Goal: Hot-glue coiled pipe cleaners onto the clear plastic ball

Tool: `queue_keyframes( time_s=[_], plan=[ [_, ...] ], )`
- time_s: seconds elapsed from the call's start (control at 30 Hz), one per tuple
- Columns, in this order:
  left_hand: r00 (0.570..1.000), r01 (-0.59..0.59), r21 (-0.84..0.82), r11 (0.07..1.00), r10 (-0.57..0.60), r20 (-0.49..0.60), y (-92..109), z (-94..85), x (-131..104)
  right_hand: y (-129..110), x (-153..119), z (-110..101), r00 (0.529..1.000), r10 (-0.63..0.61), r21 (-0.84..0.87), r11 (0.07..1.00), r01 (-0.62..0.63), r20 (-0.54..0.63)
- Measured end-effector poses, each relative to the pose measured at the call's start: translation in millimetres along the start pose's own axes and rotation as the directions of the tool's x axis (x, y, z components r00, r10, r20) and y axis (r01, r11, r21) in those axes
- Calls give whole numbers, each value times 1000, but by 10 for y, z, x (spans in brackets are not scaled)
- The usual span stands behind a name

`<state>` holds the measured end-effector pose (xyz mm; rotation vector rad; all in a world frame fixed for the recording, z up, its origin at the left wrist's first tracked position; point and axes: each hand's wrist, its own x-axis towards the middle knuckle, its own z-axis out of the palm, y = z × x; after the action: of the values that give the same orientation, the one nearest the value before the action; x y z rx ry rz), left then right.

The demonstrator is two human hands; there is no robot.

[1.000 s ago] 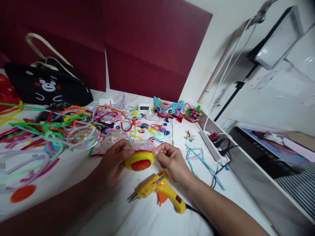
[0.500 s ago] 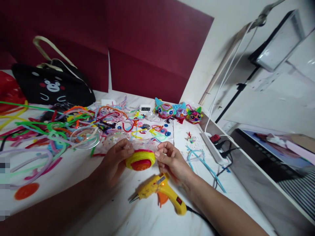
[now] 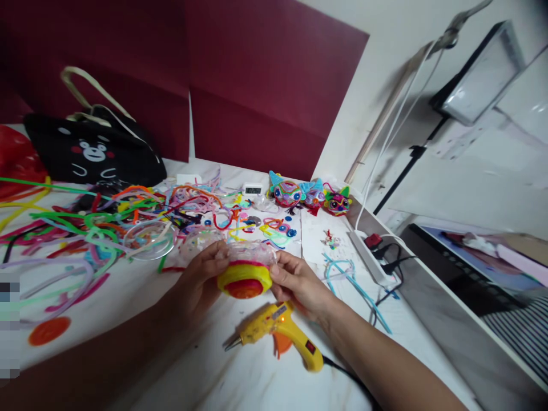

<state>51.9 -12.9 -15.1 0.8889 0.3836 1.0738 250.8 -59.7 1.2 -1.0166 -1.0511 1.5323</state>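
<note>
Between my two hands is a round clear-plastic piece wrapped with fuzzy pipe cleaners point(image 3: 244, 278), in rings of pink, yellow and red with an orange middle. Its clear part faces away from me. My left hand point(image 3: 204, 274) grips the left edge, thumb on top. At the right edge, the thumb and fingers of my right hand point(image 3: 297, 279) pinch it. Just below lies a yellow hot glue gun point(image 3: 278, 331) on its side, nozzle pointing left, its small light glowing orange.
A tangle of coloured pipe cleaners point(image 3: 107, 222) and a clear round dish point(image 3: 149, 240) are on the left. Decorated animal-face crafts point(image 3: 286, 193) stand at the back. On the right are blue pipe cleaners point(image 3: 357, 291) and a power strip point(image 3: 372, 260). An orange disc point(image 3: 49, 331) lies front left.
My right hand has closed its fingers more fully onto the right edge of the wrapped piece. The piece has shifted slightly; the glue gun stays where it was.
</note>
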Motion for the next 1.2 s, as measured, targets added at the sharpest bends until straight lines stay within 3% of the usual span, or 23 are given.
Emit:
queue_keyframes(
  time_s=[0.13,0.37,0.57,0.67,0.83,1.03,1.2],
  plan=[
    [994,60,46,997,-64,87,-24,-39,62,-123,-4,-64,999,-35,-43,999,33,-41],
    [995,77,239,968,-91,45,-39,-40,66,-329,-27,-168,997,-35,-173,985,23,-66],
    [998,6,561,827,-43,52,40,117,-49,-237,-69,-54,999,-32,-306,952,20,-33],
    [994,55,647,761,-102,37,81,162,-81,-195,-86,7,999,-25,-340,940,15,-27],
    [972,118,666,737,-224,76,53,90,-25,-169,-87,31,999,-30,-373,928,14,-36],
    [984,96,630,770,-169,57,-13,24,2,-246,-107,33,999,-36,-307,951,37,10],
    [992,113,562,819,-124,-18,-59,-32,19,-290,-151,24,998,-57,-382,923,44,-22]
  ],
)
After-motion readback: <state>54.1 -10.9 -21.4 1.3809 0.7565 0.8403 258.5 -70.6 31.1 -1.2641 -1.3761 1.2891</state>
